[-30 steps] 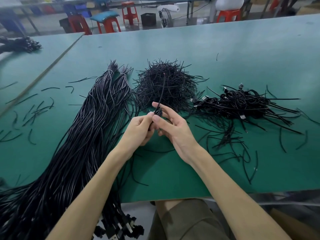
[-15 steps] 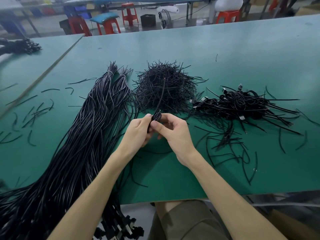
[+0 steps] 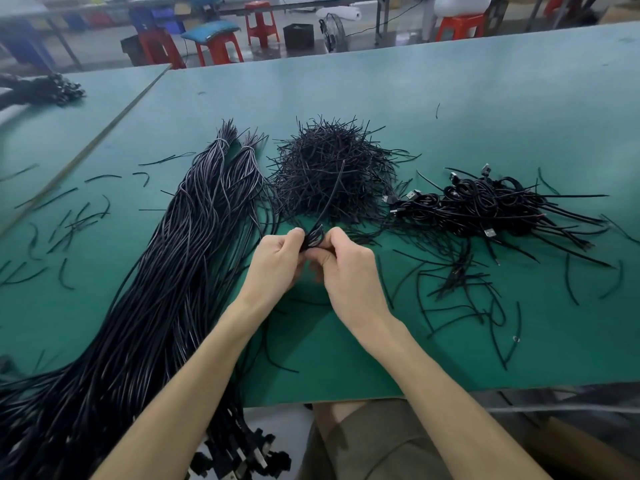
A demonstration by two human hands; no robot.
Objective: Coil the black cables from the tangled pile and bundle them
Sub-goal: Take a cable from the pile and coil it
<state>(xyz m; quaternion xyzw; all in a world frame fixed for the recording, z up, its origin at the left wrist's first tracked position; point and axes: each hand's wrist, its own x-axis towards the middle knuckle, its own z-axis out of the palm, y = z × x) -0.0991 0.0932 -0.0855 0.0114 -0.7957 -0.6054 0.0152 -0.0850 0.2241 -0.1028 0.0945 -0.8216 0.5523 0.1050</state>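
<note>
Head view: my left hand (image 3: 277,261) and right hand (image 3: 349,271) meet above the matte green worktop (image 3: 450,98). Both pinch a small, tight coil of glossy black cable (image 3: 313,237) between thumbs and curled fingers, and a thin stiff tie (image 3: 331,194) sticks up from it. Long smooth cables (image 3: 166,289) lie in a sheaf to the left. A bristly mound of short ties (image 3: 332,157) sits beyond, with knotted bundles (image 3: 485,206) to the right.

Even, soft light; wide-angle bending and blur toward edges.
</note>
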